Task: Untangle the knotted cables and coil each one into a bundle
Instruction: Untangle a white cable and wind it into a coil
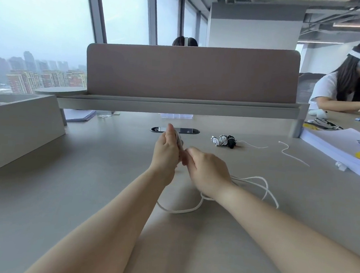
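White cable [256, 180] trails in loose loops on the grey desk [88, 173] from under the right hand [207, 170], running right. Its coiled part [179, 139] stands roughly upright, gripped by the left hand [165, 150]; right fingers pinch it. Finished bundles [224, 140] lie beyond.

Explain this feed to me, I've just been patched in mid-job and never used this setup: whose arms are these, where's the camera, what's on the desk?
There is no machine here. One wide camera sits on a person's head, looking down at their own bare arms. The left hand holds a partly wound white cable upright in its grip, and the right hand meets it, seemingly winding. The cable's loose loops trail over the grey desk. Farther right lie three finished bundles, two white and one black, and another loose white cable. A stack of paper sits at the right edge.
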### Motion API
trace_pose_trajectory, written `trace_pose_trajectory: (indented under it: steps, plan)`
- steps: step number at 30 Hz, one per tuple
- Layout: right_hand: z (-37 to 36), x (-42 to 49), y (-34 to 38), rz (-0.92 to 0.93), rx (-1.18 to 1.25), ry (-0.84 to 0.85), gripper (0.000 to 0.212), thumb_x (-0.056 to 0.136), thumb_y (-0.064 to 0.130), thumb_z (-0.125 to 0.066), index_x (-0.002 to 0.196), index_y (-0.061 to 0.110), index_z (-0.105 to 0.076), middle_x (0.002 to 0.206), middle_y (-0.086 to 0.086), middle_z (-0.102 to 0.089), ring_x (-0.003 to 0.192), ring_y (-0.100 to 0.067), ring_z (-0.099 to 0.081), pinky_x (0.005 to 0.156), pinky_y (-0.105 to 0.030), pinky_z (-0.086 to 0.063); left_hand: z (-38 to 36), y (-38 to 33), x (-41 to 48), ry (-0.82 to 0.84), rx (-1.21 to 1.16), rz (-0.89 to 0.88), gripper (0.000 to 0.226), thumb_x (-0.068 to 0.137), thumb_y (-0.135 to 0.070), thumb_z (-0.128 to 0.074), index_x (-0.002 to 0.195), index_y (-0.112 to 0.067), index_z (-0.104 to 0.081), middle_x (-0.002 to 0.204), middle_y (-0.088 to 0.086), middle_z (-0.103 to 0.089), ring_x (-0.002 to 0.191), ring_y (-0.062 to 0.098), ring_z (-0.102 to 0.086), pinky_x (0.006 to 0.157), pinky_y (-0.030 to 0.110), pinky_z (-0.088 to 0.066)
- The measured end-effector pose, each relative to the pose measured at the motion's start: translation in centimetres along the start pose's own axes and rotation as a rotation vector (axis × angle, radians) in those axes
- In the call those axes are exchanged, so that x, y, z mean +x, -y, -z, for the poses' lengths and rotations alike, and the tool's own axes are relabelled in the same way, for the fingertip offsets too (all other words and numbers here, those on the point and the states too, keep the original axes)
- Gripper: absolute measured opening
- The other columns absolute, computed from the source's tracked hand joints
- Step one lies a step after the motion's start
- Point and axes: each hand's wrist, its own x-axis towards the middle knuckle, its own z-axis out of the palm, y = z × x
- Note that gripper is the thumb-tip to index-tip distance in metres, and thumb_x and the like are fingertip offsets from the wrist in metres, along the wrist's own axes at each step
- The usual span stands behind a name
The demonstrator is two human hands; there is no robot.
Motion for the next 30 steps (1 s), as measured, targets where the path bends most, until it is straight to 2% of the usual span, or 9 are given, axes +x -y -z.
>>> trace_pose_trajectory:
  steps: [4, 6, 9, 12, 17, 20, 24, 27, 30]
  plan:
    - [-0.2, -0.2, -0.1, 0.054, -0.204, 0.034, 0.025, 0.102, 0.032, -0.030, 0.106, 0.019, -0.051, 0.092, -0.007, -0.067, 0.083, -0.035, -0.061, 0.060, -0.032, -0.030, -0.1, 0.4, 0.2, -0.040, 0.055, -0.011, 0.049, 0.101, -0.050, -0.027, 0.086, -0.009, -0.049, 0.066, -0.002, -0.051, 0.047, 0.011, -0.039, 0.047, 0.021, -0.034]
    - [-0.5, -0.2, -0.3, 0.088, -0.260, 0.031, 0.024, 0.101, 0.029, -0.030, 0.111, 0.019, -0.049, 0.095, -0.006, -0.066, 0.083, -0.035, -0.061, 0.060, -0.032, -0.029, -0.1, 0.6, 0.3, -0.068, 0.071, -0.028, 0.049, 0.101, -0.049, -0.027, 0.081, -0.010, -0.047, 0.065, -0.002, -0.052, 0.050, 0.011, -0.040, 0.054, 0.024, -0.036]
    - [-0.8, -0.3, -0.5, 0.103, -0.271, 0.056, 0.023, 0.101, 0.029, -0.031, 0.113, 0.020, -0.048, 0.097, -0.005, -0.066, 0.083, -0.036, -0.061, 0.059, -0.032, -0.028, 0.0, 0.4, 0.4, -0.118, 0.115, -0.071, 0.049, 0.102, -0.047, -0.024, 0.069, -0.013, -0.037, 0.064, 0.000, -0.048, 0.043, 0.006, -0.038, 0.047, 0.018, -0.035]
    - [-0.9, -0.3, -0.6, 0.071, -0.235, 0.082, 0.027, 0.102, 0.034, -0.029, 0.114, 0.021, -0.050, 0.094, -0.007, -0.067, 0.083, -0.036, -0.060, 0.060, -0.033, -0.029, 0.1, 0.2, 0.4, -0.152, 0.111, -0.061, 0.049, 0.102, -0.049, -0.023, 0.069, -0.015, -0.036, 0.063, -0.001, -0.046, 0.052, 0.011, -0.039, 0.049, 0.020, -0.034]
    - [-0.9, -0.2, -1.2, -0.008, -0.105, 0.049, 0.034, 0.102, 0.042, -0.026, 0.116, 0.024, -0.051, 0.090, -0.010, -0.067, 0.083, -0.035, -0.061, 0.060, -0.033, -0.033, -0.6, -0.8, -0.2, -0.065, -0.190, 0.013, 0.046, 0.101, -0.050, -0.030, 0.074, -0.014, -0.042, 0.056, -0.003, -0.043, 0.047, 0.010, -0.049, 0.061, 0.025, -0.046]
    - [-0.6, -0.3, -1.6, -0.033, -0.067, 0.028, 0.035, 0.101, 0.045, -0.027, 0.104, 0.022, -0.053, 0.085, -0.010, -0.066, 0.080, -0.036, -0.059, 0.058, -0.034, -0.034, -0.7, -1.2, -0.4, -0.013, -0.267, 0.022, 0.048, 0.101, -0.049, -0.030, 0.072, -0.013, -0.040, 0.055, -0.003, -0.040, 0.041, 0.011, -0.037, 0.052, 0.025, -0.043]
    - [-0.7, -0.9, -1.2, 0.126, -0.106, -0.011, 0.033, 0.099, 0.043, -0.036, 0.087, 0.018, -0.053, 0.079, -0.010, -0.066, 0.074, -0.035, -0.059, 0.056, -0.032, -0.029, -0.1, -0.5, 0.2, -0.097, -0.009, -0.065, 0.044, 0.102, -0.046, -0.027, 0.070, -0.017, -0.032, 0.060, -0.002, -0.034, 0.045, 0.012, -0.029, 0.046, 0.025, -0.032]
    - [-1.1, -1.3, -0.5, 0.268, -0.044, -0.109, 0.025, 0.090, 0.033, -0.053, 0.070, 0.018, -0.050, 0.060, -0.003, -0.059, 0.056, -0.032, -0.054, 0.051, -0.028, -0.026, 0.8, 0.6, 1.1, -0.063, 0.246, -0.163, 0.042, 0.102, -0.043, -0.030, 0.068, -0.017, -0.031, 0.060, -0.005, -0.031, 0.049, 0.014, -0.027, 0.047, 0.026, -0.026]
    - [-0.6, -0.8, -0.7, 0.073, 0.282, -0.054, 0.028, 0.089, 0.024, -0.059, 0.063, 0.016, -0.054, 0.045, 0.007, -0.045, 0.045, -0.012, -0.041, 0.051, -0.027, -0.030, 1.4, 1.6, 1.8, -0.011, 0.504, -0.262, 0.041, 0.101, -0.042, -0.034, 0.064, -0.024, -0.035, 0.058, -0.009, -0.038, 0.055, 0.013, -0.038, 0.054, 0.032, -0.031]
